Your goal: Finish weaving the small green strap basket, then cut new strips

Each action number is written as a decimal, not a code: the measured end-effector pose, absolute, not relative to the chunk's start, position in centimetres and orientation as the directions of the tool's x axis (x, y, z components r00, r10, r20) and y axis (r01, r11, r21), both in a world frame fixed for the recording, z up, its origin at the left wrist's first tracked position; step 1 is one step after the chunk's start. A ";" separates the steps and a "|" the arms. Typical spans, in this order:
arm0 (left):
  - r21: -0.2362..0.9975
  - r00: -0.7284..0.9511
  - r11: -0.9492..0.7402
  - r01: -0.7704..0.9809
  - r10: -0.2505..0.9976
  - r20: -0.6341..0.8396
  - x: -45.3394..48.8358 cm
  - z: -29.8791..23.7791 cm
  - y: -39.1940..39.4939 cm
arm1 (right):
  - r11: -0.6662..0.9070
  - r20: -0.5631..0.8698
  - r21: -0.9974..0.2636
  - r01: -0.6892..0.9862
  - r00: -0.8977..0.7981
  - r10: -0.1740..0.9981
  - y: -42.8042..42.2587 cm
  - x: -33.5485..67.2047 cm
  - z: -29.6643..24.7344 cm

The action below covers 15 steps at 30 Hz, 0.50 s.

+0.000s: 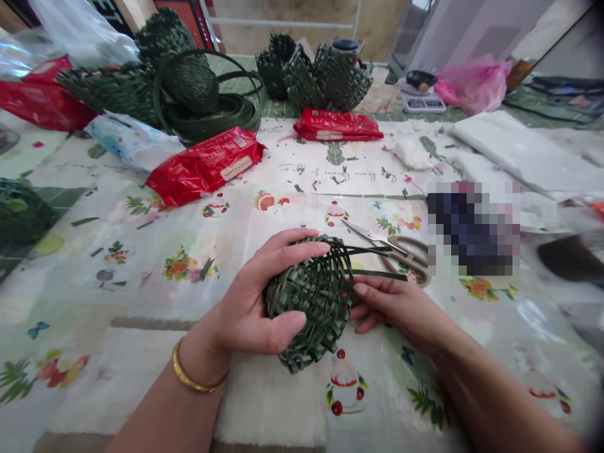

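A small dark green woven basket [314,308] lies tilted over the table in front of me. My left hand [268,296] wraps round its left side, fingers across the top and thumb on the near side. Two loose green strips [377,275] stick out from the basket's right edge. At that edge my right hand [384,305] has its thumb and fingers closed together by the weave; a strip end in the pinch is partly hidden. Just beyond the strips, scissors [406,255] with brownish handles rest on the tablecloth, blades pointing left.
Red packets [207,165] and a coil of green strip [212,116] lie at the back left. More woven baskets [325,75] stand behind. White sheets [528,151] and a blurred dark item [472,233] are on the right. Strip scraps dot the printed tablecloth [264,207].
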State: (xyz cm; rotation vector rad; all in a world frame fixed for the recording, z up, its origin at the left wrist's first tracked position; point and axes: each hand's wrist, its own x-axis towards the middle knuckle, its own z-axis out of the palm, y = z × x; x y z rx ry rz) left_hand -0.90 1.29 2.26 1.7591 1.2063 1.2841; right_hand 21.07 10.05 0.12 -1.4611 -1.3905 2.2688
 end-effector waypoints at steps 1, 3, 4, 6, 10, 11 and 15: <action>0.861 0.118 -0.375 0.344 0.927 0.357 -0.9 2.6 1.2 | -0.554 -0.658 -0.745 0.371 -0.543 0.522 10.3 21.2 0.4; 0.829 0.151 -0.373 0.417 0.928 0.342 -1.2 3.2 0.8 | -0.439 -0.610 -0.793 0.423 -0.548 0.572 10.9 22.0 1.3; 0.816 0.157 -0.368 0.446 0.930 0.333 -1.4 3.6 0.6 | -0.341 -0.570 -0.813 0.471 -0.529 0.628 11.3 22.7 1.7; 0.801 0.154 -0.347 0.488 0.937 0.312 -2.0 4.2 0.1 | -0.098 -0.406 -0.799 0.594 -0.412 0.815 12.3 24.3 2.3; 0.817 0.171 -0.315 0.483 0.949 0.265 -2.6 4.8 -0.6 | 0.309 -0.039 -0.456 0.834 -0.366 0.930 13.9 26.9 2.2; 0.827 0.180 -0.313 0.467 0.949 0.258 -2.4 4.9 -0.6 | 0.348 -0.044 -0.375 0.859 -0.392 0.919 14.1 27.1 2.0; 0.814 0.217 -0.325 0.482 0.944 0.248 -0.5 5.1 -0.5 | 0.391 -0.095 -0.128 0.911 -0.404 0.910 14.1 25.8 1.7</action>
